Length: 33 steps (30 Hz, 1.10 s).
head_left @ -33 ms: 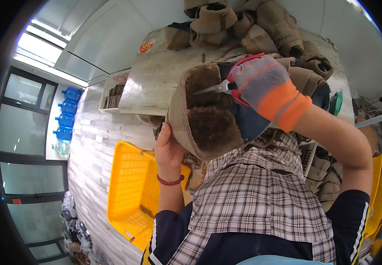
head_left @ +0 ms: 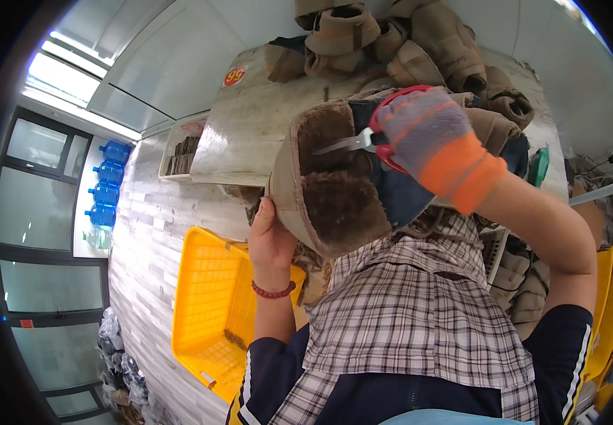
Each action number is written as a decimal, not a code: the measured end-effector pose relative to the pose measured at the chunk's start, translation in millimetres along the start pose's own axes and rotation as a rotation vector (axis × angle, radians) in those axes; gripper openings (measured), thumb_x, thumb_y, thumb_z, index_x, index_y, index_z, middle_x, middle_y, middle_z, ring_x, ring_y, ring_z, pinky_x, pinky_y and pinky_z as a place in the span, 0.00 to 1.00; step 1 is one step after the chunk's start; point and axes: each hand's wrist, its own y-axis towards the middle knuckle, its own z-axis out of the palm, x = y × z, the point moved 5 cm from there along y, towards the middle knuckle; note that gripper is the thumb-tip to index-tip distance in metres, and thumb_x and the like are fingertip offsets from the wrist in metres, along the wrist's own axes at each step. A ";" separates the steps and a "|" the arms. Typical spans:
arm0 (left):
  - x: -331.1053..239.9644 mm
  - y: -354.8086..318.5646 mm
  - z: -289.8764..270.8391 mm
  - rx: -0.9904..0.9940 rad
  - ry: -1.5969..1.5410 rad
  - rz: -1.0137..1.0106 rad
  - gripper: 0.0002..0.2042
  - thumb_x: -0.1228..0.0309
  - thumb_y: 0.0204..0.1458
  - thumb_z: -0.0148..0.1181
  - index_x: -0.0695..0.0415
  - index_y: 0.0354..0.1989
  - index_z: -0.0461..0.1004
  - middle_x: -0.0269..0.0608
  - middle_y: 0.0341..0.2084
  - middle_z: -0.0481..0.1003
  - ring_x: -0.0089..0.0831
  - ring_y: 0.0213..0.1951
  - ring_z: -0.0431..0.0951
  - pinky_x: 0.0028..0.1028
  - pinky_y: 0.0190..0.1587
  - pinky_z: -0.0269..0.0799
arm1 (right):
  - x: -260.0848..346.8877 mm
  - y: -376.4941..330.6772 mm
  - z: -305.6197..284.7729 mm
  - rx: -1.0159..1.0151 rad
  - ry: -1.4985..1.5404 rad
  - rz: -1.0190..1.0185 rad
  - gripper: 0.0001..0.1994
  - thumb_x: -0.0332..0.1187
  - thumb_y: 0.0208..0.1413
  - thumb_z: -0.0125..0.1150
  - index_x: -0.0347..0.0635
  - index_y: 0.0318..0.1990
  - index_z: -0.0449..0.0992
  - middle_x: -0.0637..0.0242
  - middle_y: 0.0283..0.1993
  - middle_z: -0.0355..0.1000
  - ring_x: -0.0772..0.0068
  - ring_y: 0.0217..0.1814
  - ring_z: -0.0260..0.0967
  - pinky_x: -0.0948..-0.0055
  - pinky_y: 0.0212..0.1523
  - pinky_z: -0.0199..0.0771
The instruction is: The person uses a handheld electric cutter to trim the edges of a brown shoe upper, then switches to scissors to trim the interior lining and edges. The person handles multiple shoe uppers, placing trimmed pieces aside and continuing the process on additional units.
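My left hand (head_left: 270, 237), bare with a red bead bracelet at the wrist, grips the left edge of a tan boot (head_left: 335, 205) with a brown fleecy lining, held up close in front of me. My right hand (head_left: 434, 138) wears a grey and orange glove and holds red-handled scissors (head_left: 345, 144). The blades point left into the boot's open top, over the lining.
A pale worktable (head_left: 250, 134) lies behind the boot, with a pile of similar tan boots (head_left: 406, 42) at its far end. A yellow crate (head_left: 211, 304) stands at lower left and another (head_left: 611, 304) at right. Blue water bottles (head_left: 108, 184) line the left wall.
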 end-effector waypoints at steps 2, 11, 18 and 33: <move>-2.4 -2.9 6.6 0.015 -0.017 0.016 0.23 0.66 0.58 0.48 0.64 0.59 0.58 0.48 0.55 0.65 0.38 0.57 0.64 0.36 0.60 0.58 | -17.1 -17.2 -14.9 -0.116 0.081 0.096 0.17 0.40 0.41 0.68 0.43 0.38 0.75 0.69 0.31 0.73 0.77 0.34 0.72 0.75 0.35 0.70; 72.6 -0.1 114.7 0.525 0.594 0.058 0.23 0.58 0.59 0.45 0.63 0.56 0.62 0.46 0.56 0.64 0.35 0.57 0.63 0.33 0.61 0.54 | 10.1 -128.4 -36.2 -0.456 1.562 0.799 0.25 0.30 0.45 0.68 0.31 0.50 0.66 0.63 0.43 0.71 0.75 0.43 0.69 0.75 0.45 0.70; 25.6 137.5 96.8 0.204 1.551 0.670 0.22 0.51 0.57 0.47 0.57 0.47 0.72 0.50 0.55 0.65 0.42 0.58 0.63 0.35 0.60 0.53 | -62.1 -228.1 -2.0 -0.718 0.920 1.277 0.17 0.31 0.48 0.65 0.34 0.44 0.70 0.63 0.35 0.73 0.73 0.34 0.69 0.73 0.37 0.72; 42.3 205.9 75.5 0.525 1.698 0.097 0.27 0.44 0.44 0.56 0.50 0.47 0.75 0.43 0.46 0.74 0.40 0.49 0.72 0.33 0.50 0.66 | -82.7 -147.5 193.8 -0.851 1.933 0.937 0.19 0.26 0.51 0.60 0.34 0.51 0.66 0.61 0.46 0.71 0.68 0.44 0.70 0.72 0.42 0.75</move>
